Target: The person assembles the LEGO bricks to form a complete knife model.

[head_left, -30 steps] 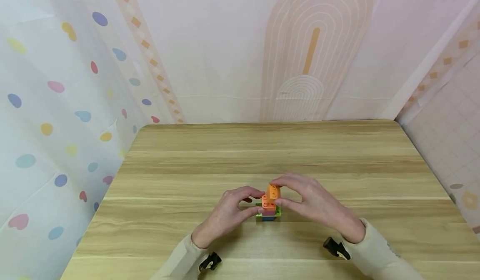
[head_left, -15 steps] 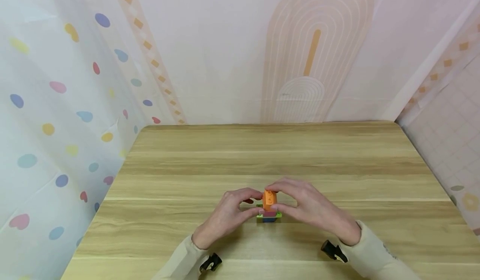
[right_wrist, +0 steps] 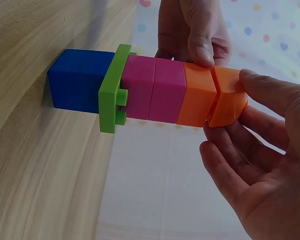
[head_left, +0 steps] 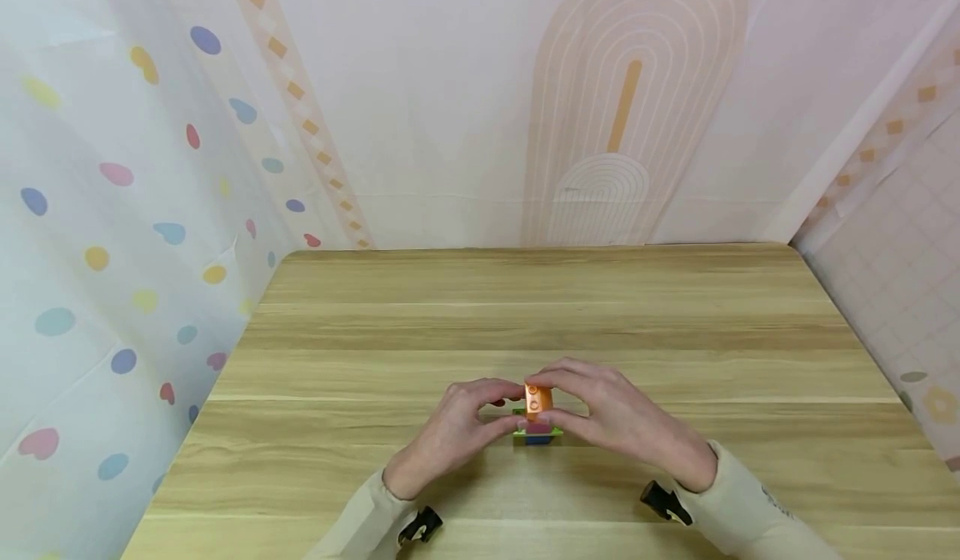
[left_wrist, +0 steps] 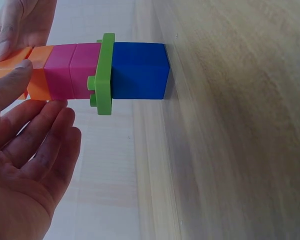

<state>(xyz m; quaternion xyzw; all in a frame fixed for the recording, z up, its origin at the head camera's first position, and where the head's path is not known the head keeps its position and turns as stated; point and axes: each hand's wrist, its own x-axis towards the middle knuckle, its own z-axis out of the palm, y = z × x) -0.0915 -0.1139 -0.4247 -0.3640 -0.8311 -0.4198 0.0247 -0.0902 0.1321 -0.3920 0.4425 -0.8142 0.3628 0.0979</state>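
Observation:
A tower of toy building blocks stands on the table, with a blue block point(left_wrist: 140, 70) at its foot and a green plate point(left_wrist: 105, 75) over that. Two pink blocks point(right_wrist: 153, 90) come above the plate, then an orange block point(right_wrist: 196, 95). My left hand point(head_left: 450, 435) pinches the upper tower around this orange block. At the very top, my right hand point(head_left: 615, 406) grips a second orange block point(right_wrist: 227, 97) with a slanted side between thumb and fingers. In the right wrist view it sits slightly tilted, a thin gap separating it from the orange block below.
The wooden table point(head_left: 375, 318) spreads around the tower, its far edge meeting a patterned cloth backdrop point(head_left: 450, 127). A dotted cloth point(head_left: 112, 252) hangs at the left. Black straps with small devices point(head_left: 666, 502) sit at both wrists.
My right hand has moved left and slightly down, bringing the slanted orange block from above the tower's right side onto its top. My left hand has stayed in place, holding the tower.

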